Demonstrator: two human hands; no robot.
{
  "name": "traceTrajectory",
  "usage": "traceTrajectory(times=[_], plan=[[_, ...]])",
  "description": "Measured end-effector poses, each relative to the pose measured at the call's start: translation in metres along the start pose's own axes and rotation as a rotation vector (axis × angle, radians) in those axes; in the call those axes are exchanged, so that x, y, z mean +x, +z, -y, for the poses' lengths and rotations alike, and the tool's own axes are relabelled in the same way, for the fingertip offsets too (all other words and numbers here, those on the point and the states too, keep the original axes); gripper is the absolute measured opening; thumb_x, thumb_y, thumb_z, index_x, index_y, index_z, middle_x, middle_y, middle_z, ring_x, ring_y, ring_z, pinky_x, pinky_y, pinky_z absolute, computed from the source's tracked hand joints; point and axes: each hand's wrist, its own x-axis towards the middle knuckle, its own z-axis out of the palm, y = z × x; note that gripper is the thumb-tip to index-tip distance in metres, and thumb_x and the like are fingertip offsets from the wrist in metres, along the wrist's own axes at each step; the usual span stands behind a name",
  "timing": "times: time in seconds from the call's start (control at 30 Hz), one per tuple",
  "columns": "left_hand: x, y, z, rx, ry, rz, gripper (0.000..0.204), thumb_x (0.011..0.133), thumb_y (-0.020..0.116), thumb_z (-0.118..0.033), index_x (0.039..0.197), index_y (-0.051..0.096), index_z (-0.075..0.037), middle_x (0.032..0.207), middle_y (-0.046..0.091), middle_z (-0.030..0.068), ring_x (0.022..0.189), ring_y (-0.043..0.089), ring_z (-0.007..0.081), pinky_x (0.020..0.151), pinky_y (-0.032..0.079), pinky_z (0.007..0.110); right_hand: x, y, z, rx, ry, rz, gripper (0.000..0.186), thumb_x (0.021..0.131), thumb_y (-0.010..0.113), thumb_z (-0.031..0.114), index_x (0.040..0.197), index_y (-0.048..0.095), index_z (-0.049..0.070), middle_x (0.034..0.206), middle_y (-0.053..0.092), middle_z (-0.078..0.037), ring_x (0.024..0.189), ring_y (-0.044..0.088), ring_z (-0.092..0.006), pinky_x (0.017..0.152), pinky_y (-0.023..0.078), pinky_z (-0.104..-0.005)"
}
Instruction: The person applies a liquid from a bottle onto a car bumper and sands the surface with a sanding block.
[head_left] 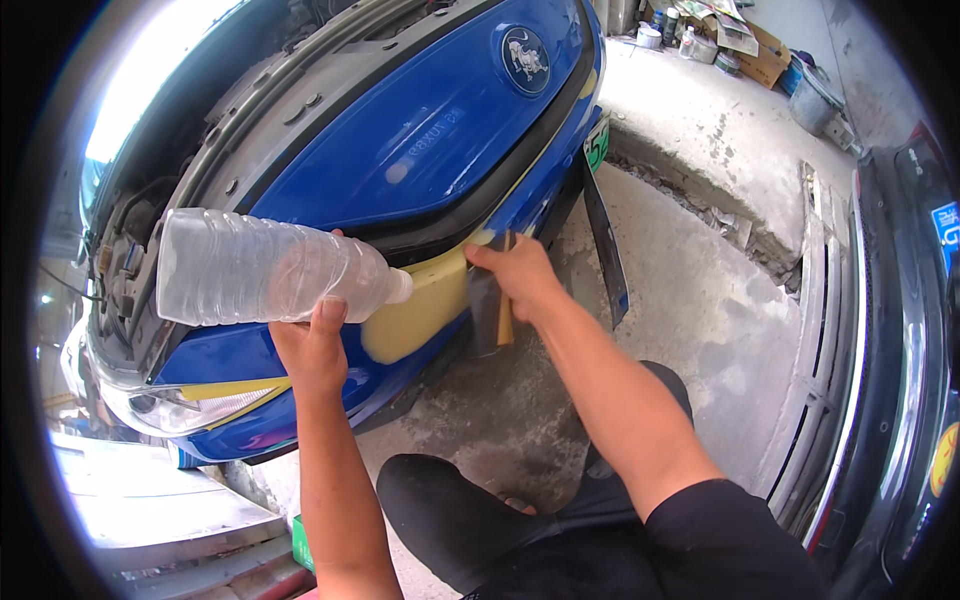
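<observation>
A clear, ridged plastic bottle [235, 262] lies tilted almost horizontal in my left hand [315, 355], its white-tipped neck [400, 285] pointing right toward a pale yellow patch [400, 330] on the blue car's front bumper. My right hand [515, 275] grips a dark, flat sheet [485, 325] with a tan strip along one side, against the right end of that patch. The sheet is slightly blurred. Above the patch run a black trim band [430, 240] and the blue front panel [390, 130] with a round emblem [525, 58]. Some fingers of both hands are hidden.
A black strip [605, 250] hangs from the bumper's right end. A concrete step [700, 130] holds several cans, bottles and cardboard [760, 60]. A metal grate [810, 330] and a dark vehicle [895, 380] line the right. Pale metal panels [150, 490] lie lower left.
</observation>
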Motion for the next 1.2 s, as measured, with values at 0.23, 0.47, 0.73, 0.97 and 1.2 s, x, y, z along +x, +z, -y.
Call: traceTrajectory(times=[0.23,0.47,0.73,0.97,1.2], plan=[[0.000,0.009,0.011,-0.150,0.006,0.007,0.083,0.079,0.075,-0.048,0.135,0.039,0.001,0.129,0.053,0.0221,0.121,0.054,0.0346,0.105,0.040,0.047,-0.003,0.000,0.011,-0.049,0.050,-0.100,0.024,0.083,0.074,0.009,0.099,0.060,-0.003,0.090,0.066,-0.013,0.077,0.062,-0.0211,0.071,0.051,-0.0352],[0.004,0.031,0.020,-0.204,-0.004,-0.044,0.089,0.077,0.077,-0.049,0.138,0.035,0.000,0.134,0.049,0.0257,0.124,0.051,0.0390,0.107,0.040,0.051,0.027,-0.034,0.028,0.066,0.073,-0.092,0.027,0.082,0.077,0.013,0.095,0.059,-0.002,0.081,0.065,-0.010,0.067,0.061,-0.0177,0.056,0.049,-0.0332],[0.003,0.030,0.022,-0.205,0.012,0.004,0.086,0.080,0.074,-0.050,0.137,0.036,0.002,0.132,0.051,0.0251,0.121,0.053,0.0368,0.105,0.041,0.050,0.023,-0.034,0.029,0.148,0.024,-0.038,0.022,0.083,0.074,0.009,0.097,0.061,-0.002,0.084,0.067,-0.012,0.071,0.064,-0.0186,0.063,0.053,-0.0341],[0.002,0.025,0.025,-0.208,-0.020,0.032,0.090,0.078,0.076,-0.048,0.140,0.031,0.000,0.137,0.046,0.0276,0.125,0.049,0.0424,0.108,0.038,0.052,-0.010,-0.002,0.000,-0.098,-0.025,-0.095,0.031,0.081,0.077,0.014,0.100,0.060,-0.003,0.090,0.066,-0.014,0.077,0.062,-0.0211,0.068,0.051,-0.0348],[0.004,0.030,0.020,-0.212,-0.029,0.020,0.091,0.078,0.076,-0.048,0.141,0.031,-0.001,0.137,0.046,0.0278,0.125,0.049,0.0424,0.108,0.037,0.053,0.000,0.005,-0.012,-0.172,-0.157,-0.148,0.031,0.077,0.078,0.015,0.094,0.059,-0.003,0.084,0.065,-0.016,0.068,0.063,-0.0218,0.057,0.049,-0.0332]])
